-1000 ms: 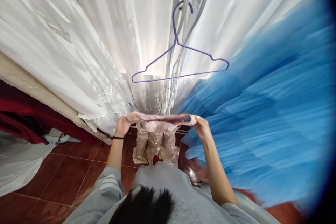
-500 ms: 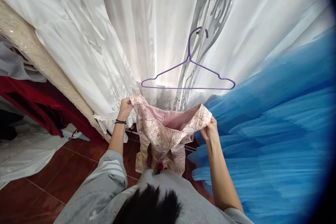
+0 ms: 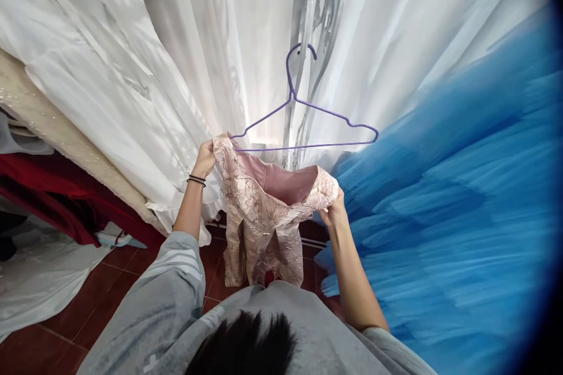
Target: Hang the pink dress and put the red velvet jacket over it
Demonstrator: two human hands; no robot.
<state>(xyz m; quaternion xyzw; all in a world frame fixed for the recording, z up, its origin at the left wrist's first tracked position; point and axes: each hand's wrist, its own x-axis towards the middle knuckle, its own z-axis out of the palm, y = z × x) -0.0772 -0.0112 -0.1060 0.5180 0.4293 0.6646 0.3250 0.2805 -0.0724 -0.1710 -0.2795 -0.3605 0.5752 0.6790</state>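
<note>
A pink and gold patterned dress (image 3: 259,211) hangs between my two hands, its wide neckline pulled open and the pink lining showing. My left hand (image 3: 205,158) is closed on the shoulder at the left. With my right hand (image 3: 335,209) I grip the opposite shoulder, which sits lower. Just above the neckline is a purple hanger (image 3: 325,110). Its left end goes in behind the left shoulder of the dress, while its right end is free of the cloth. The hook is near a white ornate metal frame; whether it hangs there I cannot tell.
White garments (image 3: 109,88) hang at the left, beside a beige sparkly one (image 3: 74,135) and dark red cloth (image 3: 48,187). Blue tulle (image 3: 448,217) fills the right side. White curtains and the ornate metal frame (image 3: 328,12) stand behind. Reddish tiles (image 3: 88,304) cover the floor.
The left shoulder of the dress has risen and now covers the hanger's left end, which was bare before. My right hand has moved slightly left. The view has shifted.
</note>
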